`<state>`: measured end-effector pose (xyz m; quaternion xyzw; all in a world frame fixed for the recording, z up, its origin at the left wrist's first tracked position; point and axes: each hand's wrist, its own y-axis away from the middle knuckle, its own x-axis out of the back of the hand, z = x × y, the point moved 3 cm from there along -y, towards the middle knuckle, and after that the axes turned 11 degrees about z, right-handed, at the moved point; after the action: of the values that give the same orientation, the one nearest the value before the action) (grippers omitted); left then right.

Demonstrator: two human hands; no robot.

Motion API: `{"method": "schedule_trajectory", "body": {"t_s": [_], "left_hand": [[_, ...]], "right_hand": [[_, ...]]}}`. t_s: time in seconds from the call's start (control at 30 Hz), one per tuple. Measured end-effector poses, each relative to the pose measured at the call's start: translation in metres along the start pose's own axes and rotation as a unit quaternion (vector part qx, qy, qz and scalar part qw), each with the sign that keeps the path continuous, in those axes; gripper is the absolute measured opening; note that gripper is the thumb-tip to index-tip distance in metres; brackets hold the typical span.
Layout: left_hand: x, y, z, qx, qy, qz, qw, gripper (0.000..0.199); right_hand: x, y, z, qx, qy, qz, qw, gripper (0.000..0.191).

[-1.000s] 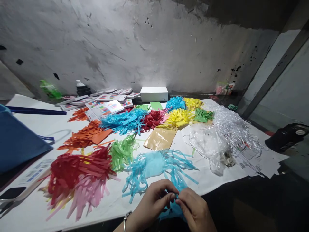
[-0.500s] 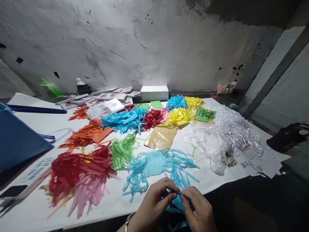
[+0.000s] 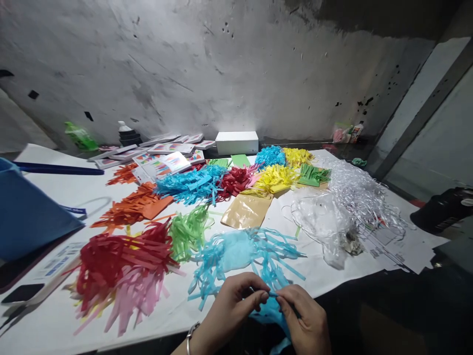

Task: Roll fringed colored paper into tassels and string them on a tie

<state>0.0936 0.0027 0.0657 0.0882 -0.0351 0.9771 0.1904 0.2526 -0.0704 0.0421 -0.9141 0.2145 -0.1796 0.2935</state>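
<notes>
At the table's near edge, my left hand (image 3: 246, 296) and my right hand (image 3: 305, 315) meet fingertip to fingertip. Both pinch a light blue tissue paper tassel (image 3: 272, 311), whose narrow middle shows between them while its strips hang down below. A bracelet circles my left wrist. Just beyond my hands, more light blue fringed tissue paper (image 3: 238, 250) lies spread on the white table (image 3: 177, 315). Left of it are a light green fringed bundle (image 3: 189, 231), a red one (image 3: 121, 256) and pink strips (image 3: 138, 293).
Orange, blue, red and yellow fringes lie farther back, with a brown packet (image 3: 247, 211). On the right are a clear plastic bag (image 3: 320, 222), silvery tinsel (image 3: 354, 192) and a black bottle (image 3: 441, 209). A blue container (image 3: 33, 212) stands left. A white box (image 3: 236, 143) sits near the wall.
My hands stay together at the tassel, with the fingers shifting slightly. My left wrist has moved a little left, and a short blue piece now shows more clearly between the fingertips.
</notes>
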Motion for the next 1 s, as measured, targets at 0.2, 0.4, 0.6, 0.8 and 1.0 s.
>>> {"method": "schedule_trajectory", "body": {"t_s": [0.2,0.4,0.6,0.8,1.0], "left_hand": [[0.001,0.0,0.013,-0.143,-0.153,-0.006,0.978,0.012],[0.0,0.004,0.013,-0.184,-0.198,0.015,0.963,0.01],[0.002,0.006,0.011,-0.138,-0.192,0.011,0.971,0.01],[0.001,0.008,0.004,-0.145,-0.195,0.008,0.97,0.013],[0.0,0.005,-0.002,-0.26,-0.257,0.01,0.93,0.021]], "right_hand": [[-0.002,0.001,0.0,0.023,0.019,-0.001,1.0,0.014],[-0.006,0.008,0.002,0.001,0.014,0.03,0.999,0.013],[-0.01,0.009,0.001,0.004,0.016,0.027,1.0,0.013],[-0.008,0.007,-0.001,0.022,0.022,-0.017,0.999,0.013],[-0.011,-0.009,-0.019,0.158,0.089,-0.067,0.981,0.017]]}}
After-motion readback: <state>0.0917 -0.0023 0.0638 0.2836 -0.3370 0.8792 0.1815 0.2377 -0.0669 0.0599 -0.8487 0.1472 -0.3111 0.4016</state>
